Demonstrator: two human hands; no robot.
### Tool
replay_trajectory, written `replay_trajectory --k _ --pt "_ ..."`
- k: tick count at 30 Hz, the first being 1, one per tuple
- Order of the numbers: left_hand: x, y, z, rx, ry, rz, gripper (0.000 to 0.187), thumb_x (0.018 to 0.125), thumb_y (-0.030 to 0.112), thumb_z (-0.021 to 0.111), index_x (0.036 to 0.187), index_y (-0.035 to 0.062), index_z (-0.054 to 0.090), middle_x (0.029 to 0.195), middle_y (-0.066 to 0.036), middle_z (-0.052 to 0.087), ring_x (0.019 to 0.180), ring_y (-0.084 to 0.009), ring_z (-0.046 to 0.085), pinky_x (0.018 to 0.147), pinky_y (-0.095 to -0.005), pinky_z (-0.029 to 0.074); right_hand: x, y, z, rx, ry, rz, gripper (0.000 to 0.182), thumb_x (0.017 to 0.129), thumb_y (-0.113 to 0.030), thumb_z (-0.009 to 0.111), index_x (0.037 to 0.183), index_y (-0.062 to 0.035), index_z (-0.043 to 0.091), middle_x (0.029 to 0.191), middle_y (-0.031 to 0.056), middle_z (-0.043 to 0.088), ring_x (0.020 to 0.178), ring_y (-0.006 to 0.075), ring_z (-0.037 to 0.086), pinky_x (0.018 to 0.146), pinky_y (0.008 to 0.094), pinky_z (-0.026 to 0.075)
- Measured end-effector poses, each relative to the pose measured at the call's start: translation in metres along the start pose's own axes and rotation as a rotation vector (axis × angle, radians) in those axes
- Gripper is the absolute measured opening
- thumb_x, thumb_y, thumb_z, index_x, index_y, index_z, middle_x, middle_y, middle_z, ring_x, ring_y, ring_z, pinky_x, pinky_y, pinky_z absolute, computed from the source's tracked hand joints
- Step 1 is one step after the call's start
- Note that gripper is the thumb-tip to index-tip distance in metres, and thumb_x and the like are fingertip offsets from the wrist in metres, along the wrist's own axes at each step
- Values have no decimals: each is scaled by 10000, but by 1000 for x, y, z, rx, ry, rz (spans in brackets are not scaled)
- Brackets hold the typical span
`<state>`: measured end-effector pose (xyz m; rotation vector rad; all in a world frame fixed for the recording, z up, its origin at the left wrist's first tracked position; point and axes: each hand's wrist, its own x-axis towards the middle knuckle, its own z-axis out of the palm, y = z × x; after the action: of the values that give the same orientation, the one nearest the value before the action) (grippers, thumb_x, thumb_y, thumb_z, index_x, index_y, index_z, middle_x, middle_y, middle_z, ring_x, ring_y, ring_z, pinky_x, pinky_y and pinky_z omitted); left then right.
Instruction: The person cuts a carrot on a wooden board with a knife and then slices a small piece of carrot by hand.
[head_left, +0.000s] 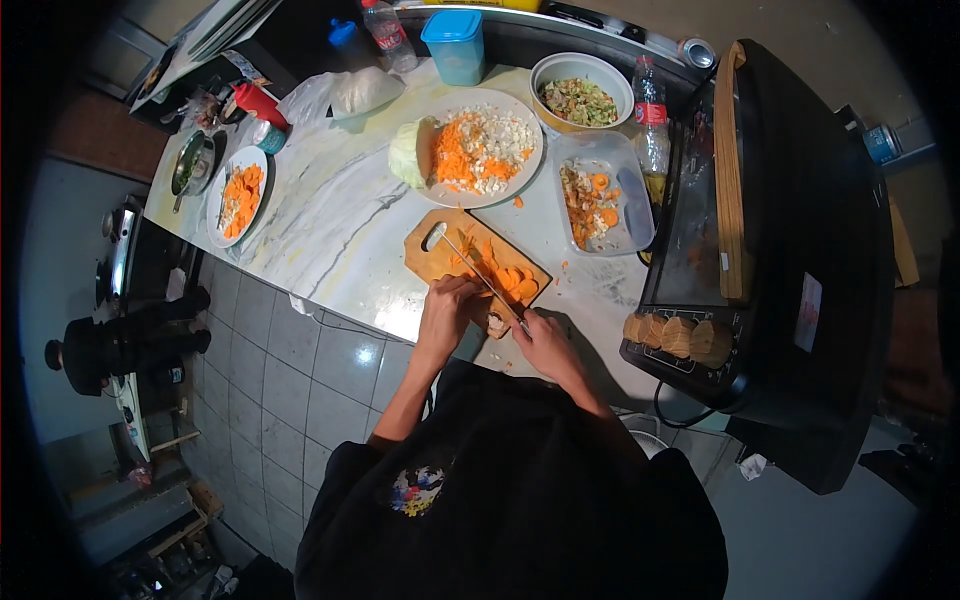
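A wooden cutting board [432, 258] lies on the counter in front of me. My right hand [548, 348] is closed around the handle of a knife [485, 279], whose blade points away to the upper left across the board. My left hand [452, 308] rests at the board's near edge, fingers curled and pressed down beside the blade on carrot, mostly hidden under the fingertips. Round carrot slices [518, 281] lie right of the blade, and thin carrot strips spread around it.
Beyond the board stands a plate [487, 203] with diced carrot, white bits and a cabbage piece [410, 153]. A plastic container [640, 225], a bowl [620, 82] and a black oven [800, 230] stand right. Left are a carrot plate [216, 226] and another person [90, 355].
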<state>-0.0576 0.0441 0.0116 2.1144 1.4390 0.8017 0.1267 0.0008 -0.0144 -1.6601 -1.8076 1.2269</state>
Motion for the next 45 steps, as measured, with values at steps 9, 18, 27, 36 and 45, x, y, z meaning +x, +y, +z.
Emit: replay_trajectory --k 9,18,27,36,45 --pt "0 3 -2 7 -43 2 187 672 -8 608 853 -2 652 814 -115 626 793 -284 556 726 -344 394 -1 4 8 -92 30 46 284 891 -254 512 868 28 537 701 247 582 719 446 557 643 512 427" --pt "1 2 -1 54 -64 34 178 676 -1 590 844 4 650 805 -108 621 800 -274 558 725 -347 401 -1 -6 3 -119 -8 90 299 898 -262 504 888 35 533 722 269 582 732 447 563 640 513 433" --pt "-2 -10 0 74 -72 114 213 658 29 563 854 15 643 817 -98 616 807 -265 558 740 -342 419 -3 -15 -2 -264 27 46 308 893 -253 514 909 53 538 667 271 580 690 435 585 610 501 452" --pt "-6 -12 -10 89 -92 170 232 620 -24 562 832 17 644 861 -85 631 823 -259 567 737 -331 445 -2 -12 -4 -220 17 61 300 893 -253 513 926 43 548 659 270 577 681 433 584 608 496 453" --pt "-21 -20 -23 -72 -34 15 376 610 -155 534 932 -6 657 968 -107 631 888 -269 623 753 -318 516 1 3 4 -14 57 -42 269 886 -222 528 806 35 515 641 230 566 612 404 572 550 469 426"
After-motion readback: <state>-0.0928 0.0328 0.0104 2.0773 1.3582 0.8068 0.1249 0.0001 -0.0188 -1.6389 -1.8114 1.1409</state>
